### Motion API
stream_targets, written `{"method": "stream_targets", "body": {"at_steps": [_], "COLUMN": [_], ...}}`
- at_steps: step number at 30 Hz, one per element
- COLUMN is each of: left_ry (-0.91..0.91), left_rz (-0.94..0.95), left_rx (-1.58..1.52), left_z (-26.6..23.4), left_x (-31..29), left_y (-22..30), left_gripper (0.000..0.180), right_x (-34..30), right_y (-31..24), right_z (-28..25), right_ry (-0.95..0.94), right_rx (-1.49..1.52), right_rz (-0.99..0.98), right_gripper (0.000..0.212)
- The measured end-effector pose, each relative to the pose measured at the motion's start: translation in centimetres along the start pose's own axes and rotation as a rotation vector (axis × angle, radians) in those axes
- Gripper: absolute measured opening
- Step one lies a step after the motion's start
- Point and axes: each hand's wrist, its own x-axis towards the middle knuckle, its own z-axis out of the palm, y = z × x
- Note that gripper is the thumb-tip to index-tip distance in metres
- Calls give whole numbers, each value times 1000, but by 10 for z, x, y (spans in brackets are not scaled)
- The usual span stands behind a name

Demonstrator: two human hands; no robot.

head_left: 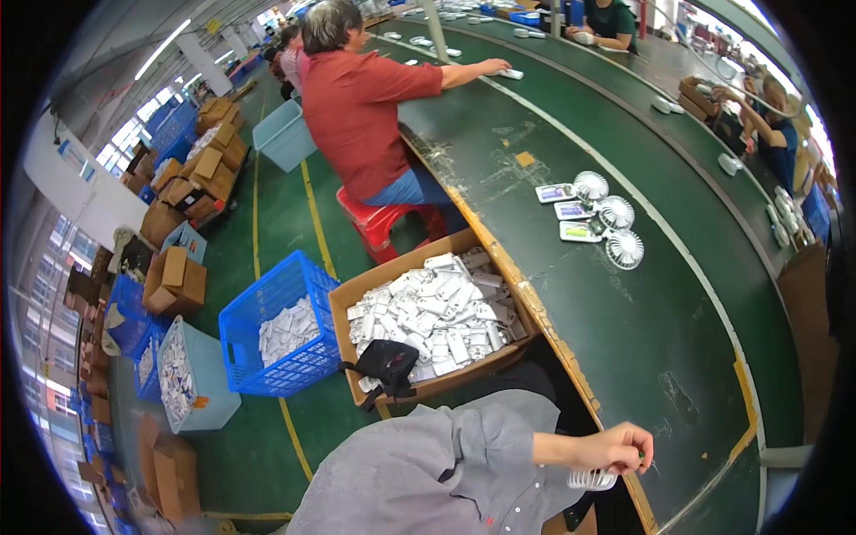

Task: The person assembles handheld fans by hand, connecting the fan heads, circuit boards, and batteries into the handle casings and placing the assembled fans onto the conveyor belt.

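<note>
head view: a white grille (592, 481) lies just below the left hand (617, 448), fingers curled (hold unclear). right hand is unseen.

You get a bright, fairly even view: daylight shows through the windows (62, 230) at the left, and an overhead tube light (162, 50) glares white, its detail washed out. The dark worktop (571, 303) carries a faint sheen toward its far part, while deep shadow sits under its near edge, beside your grey sleeve (499, 428). You can read the white fans (616, 213) clearly; the farthest co-workers (292, 67) look small and soft. Fisheye distortion bends your straight edges, and the corners fall to black.
</note>
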Motion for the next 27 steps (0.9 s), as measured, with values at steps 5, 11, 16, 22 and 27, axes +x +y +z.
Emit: {"method": "stream_targets", "body": {"at_steps": [5, 11, 16, 22, 27], "left_ry": [-95, -60, 23, 91, 189], "left_rz": [-128, -38, -13, 0, 275], "left_rx": [12, 303, 258, 250, 920], "left_z": [43, 42, 28, 9, -62], "left_x": [9, 11, 11, 26, 59], "left_y": [-34, -24, 15, 39, 73], "left_gripper": [10, 24, 32, 40, 59], "right_x": [27, 46, 74, 96, 141], "right_y": [-44, -30, -28, -51, -25], "right_z": [17, 60, 95, 59, 19], "right_ry": [71, -181, -279, -199, 100], "right_rx": [424, 765, 1132, 920, 196], "right_rz": [-36, 177, 429, 245, -12], "right_gripper": [85, 66, 51, 82, 84]}}
